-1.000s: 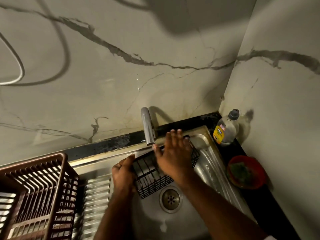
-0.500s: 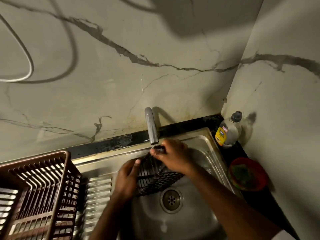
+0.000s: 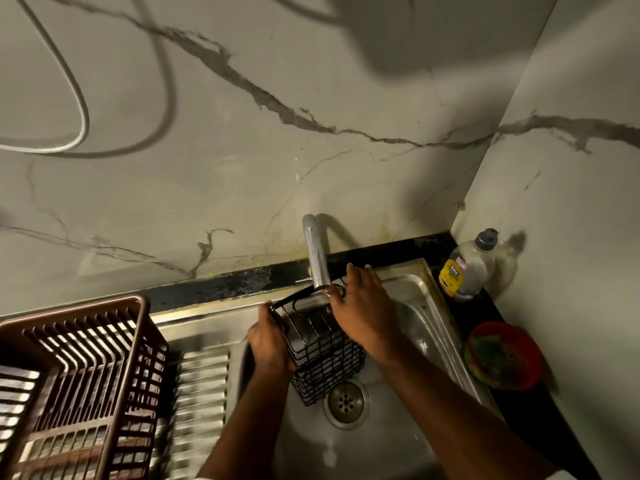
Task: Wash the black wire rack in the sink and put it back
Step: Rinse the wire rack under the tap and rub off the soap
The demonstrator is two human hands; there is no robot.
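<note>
Held tilted over the sink [image 3: 408,441] basin, just behind the drain [image 3: 346,400] and right under the faucet [image 3: 317,258] spout: black wire rack [image 3: 325,355], presumably so any flow would run through the mesh, though no stream can be made out. Clamped at its left rim by the left hand [image 3: 269,342], fingers curled round the wire to steady it. Laid over the upper right rim, the right hand [image 3: 363,306], fingers straight and close together, pressing or rubbing rather than grasping; thumb side next to the spout tip. Washing judged underway, putting back not yet begun. Along the sink's left edge, a brown dish basket [image 3: 74,386] on the ribbed drainboard; at the counter's back right corner, a soap bottle [image 3: 467,268], with a red bowl [image 3: 504,355] nearer along the right edge.
</note>
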